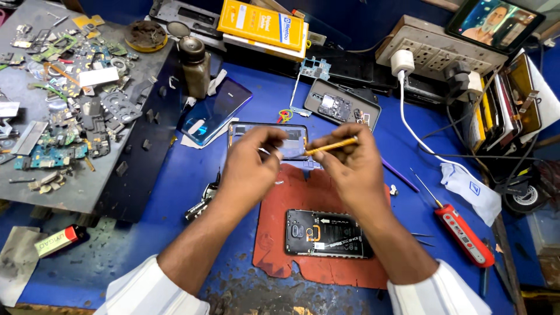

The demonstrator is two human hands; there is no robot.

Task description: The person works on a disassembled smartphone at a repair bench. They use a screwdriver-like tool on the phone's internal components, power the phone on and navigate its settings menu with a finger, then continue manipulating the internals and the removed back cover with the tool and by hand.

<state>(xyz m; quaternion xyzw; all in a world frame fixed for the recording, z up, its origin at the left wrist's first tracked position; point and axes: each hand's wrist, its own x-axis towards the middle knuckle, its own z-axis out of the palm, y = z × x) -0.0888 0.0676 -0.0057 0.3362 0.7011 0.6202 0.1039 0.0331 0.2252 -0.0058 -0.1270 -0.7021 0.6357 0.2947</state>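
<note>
The right hand (350, 166) pinches a thin yellow tool (331, 146) lying crosswise, its free tip toward the left hand (251, 163), whose fingers pinch something too small to tell; the opened phone (326, 233) lies below on the red mat (274, 233), nearer the bench's front edge.

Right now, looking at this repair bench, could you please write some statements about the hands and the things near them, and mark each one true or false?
1. The right hand holds a thin yellow tool. True.
2. The opened phone lies on a green mat. False: it lies on a red mat.
3. The red-handled screwdriver is in the left hand. False: it lies on the blue bench, to the right of the right arm.
4. A white charger is plugged into the socket board. True.
5. The grey tray on the left holds many small phone parts. True.
</note>
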